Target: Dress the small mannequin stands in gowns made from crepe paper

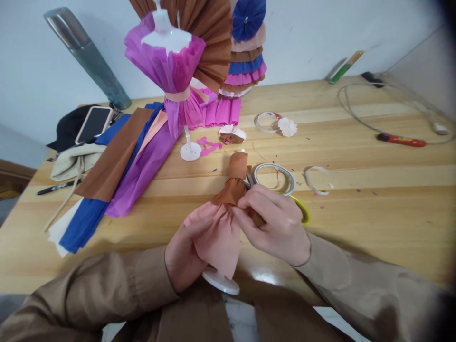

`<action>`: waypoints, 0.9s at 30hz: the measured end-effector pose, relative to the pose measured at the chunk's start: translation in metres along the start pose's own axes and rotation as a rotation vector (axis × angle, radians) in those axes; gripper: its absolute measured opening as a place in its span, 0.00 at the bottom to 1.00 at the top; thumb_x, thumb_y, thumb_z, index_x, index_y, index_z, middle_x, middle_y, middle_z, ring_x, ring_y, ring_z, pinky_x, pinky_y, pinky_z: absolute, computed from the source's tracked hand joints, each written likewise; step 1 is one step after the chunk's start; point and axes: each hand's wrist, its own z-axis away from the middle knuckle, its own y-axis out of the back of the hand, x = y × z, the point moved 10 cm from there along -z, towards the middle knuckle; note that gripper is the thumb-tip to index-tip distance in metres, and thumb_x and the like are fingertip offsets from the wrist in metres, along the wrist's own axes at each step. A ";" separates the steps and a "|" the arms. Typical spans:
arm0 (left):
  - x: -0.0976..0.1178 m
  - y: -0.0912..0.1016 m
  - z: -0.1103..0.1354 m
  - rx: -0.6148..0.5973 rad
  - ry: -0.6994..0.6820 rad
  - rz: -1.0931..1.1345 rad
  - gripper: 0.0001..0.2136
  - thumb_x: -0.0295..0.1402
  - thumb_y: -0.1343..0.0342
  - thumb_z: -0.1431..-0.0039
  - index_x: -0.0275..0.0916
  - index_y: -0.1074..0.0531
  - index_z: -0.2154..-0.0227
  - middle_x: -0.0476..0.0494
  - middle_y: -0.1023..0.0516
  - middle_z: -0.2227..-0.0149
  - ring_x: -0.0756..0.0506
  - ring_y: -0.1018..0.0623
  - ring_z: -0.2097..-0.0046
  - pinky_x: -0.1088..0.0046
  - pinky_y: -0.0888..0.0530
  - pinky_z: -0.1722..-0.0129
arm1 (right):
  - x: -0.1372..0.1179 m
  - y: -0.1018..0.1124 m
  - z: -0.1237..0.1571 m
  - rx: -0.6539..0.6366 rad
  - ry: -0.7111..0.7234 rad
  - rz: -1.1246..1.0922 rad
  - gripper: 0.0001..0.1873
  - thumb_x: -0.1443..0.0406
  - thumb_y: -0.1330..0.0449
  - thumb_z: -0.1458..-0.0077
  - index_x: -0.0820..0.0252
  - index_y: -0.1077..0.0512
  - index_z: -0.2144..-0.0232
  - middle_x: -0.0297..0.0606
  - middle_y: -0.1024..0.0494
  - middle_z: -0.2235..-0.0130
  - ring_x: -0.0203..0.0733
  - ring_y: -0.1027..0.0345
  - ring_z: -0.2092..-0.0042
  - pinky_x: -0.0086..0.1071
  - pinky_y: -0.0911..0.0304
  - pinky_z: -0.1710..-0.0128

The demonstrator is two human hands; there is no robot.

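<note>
A small doll-sized dress form stands tilted at the table's near edge, its round white base (221, 282) showing below. It wears a pink crepe paper skirt (219, 242) and a brown crepe paper top (233, 183). My left hand (188, 249) is wrapped round the pink skirt from the left. With thumb and forefinger together, my right hand (274, 223) pinches the edge where brown meets pink. Behind the right hand lie a tape roll (275, 166) and yellow-handled scissors (301, 209), partly hidden.
A taller mannequin in a purple paper dress (174, 71) stands at the back. Folded crepe paper strips (114, 156) lie at left, near a phone (94, 124) and pen (59, 187). A red-handled tool (401, 140) with a cable rests at right. A spray can (89, 57) stands back left.
</note>
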 end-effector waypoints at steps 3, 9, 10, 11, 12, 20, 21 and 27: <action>-0.001 0.004 -0.001 0.038 0.016 0.015 0.08 0.26 0.42 0.42 0.34 0.25 0.59 0.41 0.22 0.53 0.47 0.23 0.53 0.70 0.29 0.47 | 0.001 -0.001 -0.002 -0.013 -0.008 0.001 0.09 0.74 0.42 0.46 0.61 0.35 0.75 0.34 0.35 0.76 0.34 0.44 0.75 0.31 0.48 0.77; -0.008 0.018 0.010 0.142 0.095 0.119 0.20 0.34 0.45 0.40 0.35 0.32 0.45 0.36 0.32 0.39 0.40 0.29 0.41 0.60 0.36 0.38 | 0.015 0.000 -0.006 0.000 -0.079 -0.037 0.09 0.73 0.42 0.47 0.59 0.35 0.76 0.32 0.35 0.76 0.33 0.42 0.75 0.30 0.47 0.76; -0.007 0.018 0.014 0.127 0.105 0.107 0.21 0.35 0.46 0.38 0.36 0.33 0.43 0.37 0.33 0.38 0.41 0.31 0.39 0.61 0.37 0.38 | 0.018 0.000 -0.007 -0.001 -0.098 -0.060 0.09 0.73 0.42 0.47 0.59 0.35 0.76 0.31 0.35 0.76 0.33 0.42 0.75 0.29 0.46 0.76; -0.006 0.019 0.019 0.117 0.119 0.079 0.21 0.36 0.48 0.37 0.37 0.34 0.42 0.38 0.33 0.38 0.41 0.32 0.39 0.62 0.37 0.38 | 0.020 -0.001 -0.009 -0.001 -0.122 -0.085 0.09 0.73 0.42 0.48 0.59 0.35 0.77 0.31 0.35 0.77 0.33 0.42 0.75 0.29 0.46 0.76; -0.004 0.022 0.025 0.112 0.139 0.037 0.21 0.37 0.48 0.37 0.37 0.33 0.43 0.38 0.31 0.39 0.42 0.31 0.39 0.64 0.36 0.39 | 0.023 -0.001 -0.010 0.001 -0.149 -0.109 0.09 0.73 0.42 0.48 0.59 0.35 0.77 0.31 0.35 0.77 0.32 0.41 0.75 0.28 0.46 0.76; 0.052 0.036 0.053 0.210 0.116 -0.956 0.19 0.46 0.39 0.48 0.33 0.28 0.81 0.47 0.29 0.81 0.53 0.32 0.77 0.80 0.38 0.78 | 0.044 -0.003 -0.014 0.017 -0.334 -0.250 0.07 0.72 0.41 0.51 0.59 0.33 0.79 0.28 0.32 0.79 0.30 0.42 0.77 0.27 0.45 0.77; 0.065 0.026 0.049 0.215 0.001 -1.095 0.18 0.43 0.38 0.49 0.33 0.30 0.83 0.51 0.33 0.83 0.55 0.36 0.78 0.80 0.41 0.79 | 0.046 -0.005 -0.013 0.011 -0.347 -0.264 0.07 0.71 0.41 0.51 0.59 0.33 0.79 0.28 0.32 0.79 0.30 0.42 0.77 0.27 0.45 0.77; 0.062 -0.013 0.044 -0.003 -0.055 -1.483 0.20 0.42 0.48 0.43 0.37 0.42 0.86 0.54 0.45 0.84 0.55 0.44 0.79 0.78 0.48 0.81 | 0.048 -0.010 -0.013 -0.001 -0.372 -0.305 0.07 0.72 0.42 0.53 0.60 0.33 0.80 0.28 0.33 0.80 0.29 0.44 0.78 0.26 0.47 0.78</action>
